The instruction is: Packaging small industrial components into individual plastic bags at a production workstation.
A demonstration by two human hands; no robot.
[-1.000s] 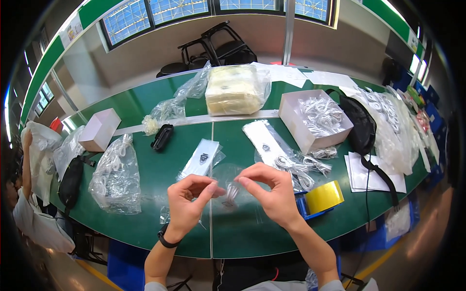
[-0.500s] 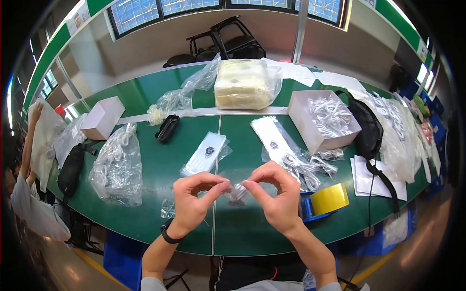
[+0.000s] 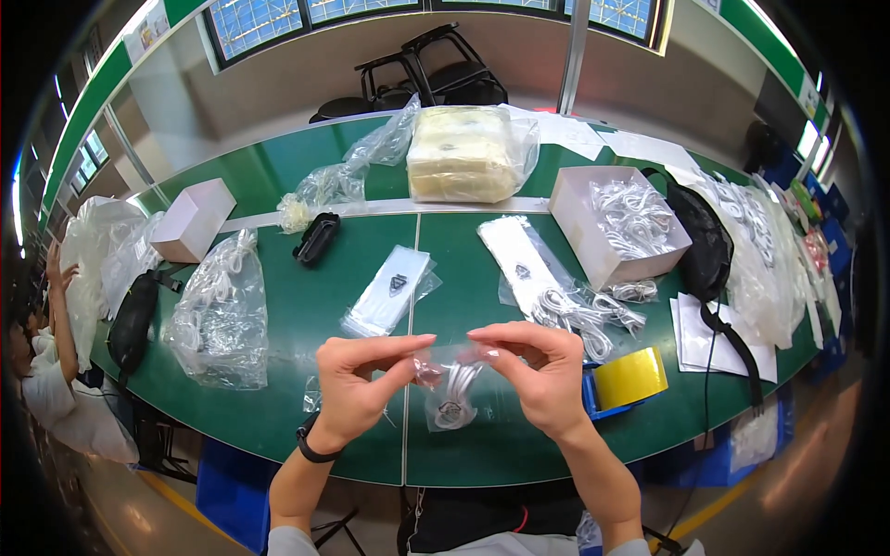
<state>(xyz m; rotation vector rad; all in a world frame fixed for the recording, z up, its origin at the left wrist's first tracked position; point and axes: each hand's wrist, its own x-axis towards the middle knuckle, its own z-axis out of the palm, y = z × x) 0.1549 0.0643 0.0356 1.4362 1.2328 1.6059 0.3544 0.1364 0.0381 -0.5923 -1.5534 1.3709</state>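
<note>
Between my hands hangs a small clear plastic bag (image 3: 445, 413) with a coiled white cable (image 3: 459, 382) inside and a dark printed mark on its front. My left hand (image 3: 357, 385), with a black band at the wrist, pinches the bag's upper left corner. My right hand (image 3: 549, 378) pinches the upper right corner, so the top edge is stretched between them. Beyond it lies a stack of flat clear bags (image 3: 389, 289). Right of that is another stack of bags (image 3: 524, 264), with bagged white cables (image 3: 570, 310) at its near end.
A tape dispenser with yellow tape (image 3: 629, 382) stands beside my right hand. Behind are a white box of cables (image 3: 619, 232), a large wrapped pack (image 3: 461, 153) and a black case (image 3: 317, 239). At left are a cable-filled bag (image 3: 221, 320), an open white box (image 3: 195, 221) and a co-worker (image 3: 65, 371).
My hands have moved slightly apart, and the bag's top edge is now stretched. The bag and cable show more fully below my fingers. The co-worker's raised arm has come down.
</note>
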